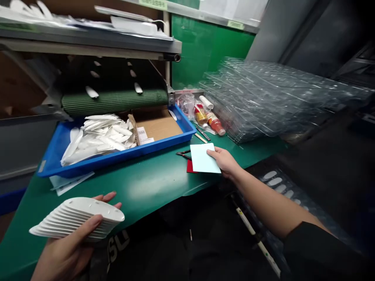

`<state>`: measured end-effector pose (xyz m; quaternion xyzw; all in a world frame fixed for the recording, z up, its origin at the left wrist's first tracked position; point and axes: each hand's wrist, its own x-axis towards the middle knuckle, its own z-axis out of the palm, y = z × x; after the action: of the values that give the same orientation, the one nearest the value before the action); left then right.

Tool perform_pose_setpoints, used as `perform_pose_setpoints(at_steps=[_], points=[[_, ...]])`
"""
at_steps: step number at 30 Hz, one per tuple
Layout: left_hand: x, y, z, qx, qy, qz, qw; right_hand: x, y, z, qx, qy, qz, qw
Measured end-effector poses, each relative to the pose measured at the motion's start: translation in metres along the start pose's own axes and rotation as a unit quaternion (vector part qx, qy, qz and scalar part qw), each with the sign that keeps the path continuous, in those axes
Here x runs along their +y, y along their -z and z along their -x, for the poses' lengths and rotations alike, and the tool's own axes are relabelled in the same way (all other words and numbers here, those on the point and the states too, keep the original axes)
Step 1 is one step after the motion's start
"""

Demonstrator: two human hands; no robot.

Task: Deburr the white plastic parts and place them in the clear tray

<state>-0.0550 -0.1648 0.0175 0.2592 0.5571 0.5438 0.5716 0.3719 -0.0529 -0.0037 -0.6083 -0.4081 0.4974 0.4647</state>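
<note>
My left hand [68, 244] is closed round a stack of white oval plastic parts [77, 218] at the lower left, near the front edge of the green table [146, 187]. My right hand [225, 160] reaches out over the table and pinches a pale blue card [203, 158] by its right edge. The card lies over a red sheet [190, 167]. Black tweezers [183, 154] rest just left of the card.
A blue tray [178, 138] holds several loose white parts [96, 136] and a cardboard piece [158, 125]. Behind it runs a green ribbed conveyor [114, 100]. Stacked clear plastic trays [272, 101] fill the right. Small bottles [212, 121] stand between them.
</note>
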Motion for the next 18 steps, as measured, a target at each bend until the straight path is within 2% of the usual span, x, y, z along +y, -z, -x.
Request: perform_pose_setpoints(at_steps=[3,6,8,12,15,18], points=[[0.000,-0.018,-0.010,-0.026,0.030,-0.024,0.999,0.006,0.030,-0.035,0.056,0.016,0.100,0.993],[0.002,-0.041,-0.016,-0.045,0.020,-0.039,0.998,0.003,0.037,-0.075,0.079,0.050,0.211,0.973],[0.004,-0.058,-0.016,-0.064,0.003,-0.049,0.997,-0.003,0.029,-0.100,0.088,0.071,0.279,0.954],[0.004,-0.084,-0.012,-0.077,-0.023,-0.064,0.995,-0.015,-0.003,-0.137,0.094,0.091,0.379,0.916],[0.003,-0.092,-0.011,-0.066,-0.015,-0.057,0.996,-0.020,-0.026,-0.148,0.080,0.104,0.424,0.896],[-0.001,-0.092,-0.003,-0.044,0.021,-0.029,0.998,-0.025,-0.033,-0.142,0.064,0.125,0.460,0.877]])
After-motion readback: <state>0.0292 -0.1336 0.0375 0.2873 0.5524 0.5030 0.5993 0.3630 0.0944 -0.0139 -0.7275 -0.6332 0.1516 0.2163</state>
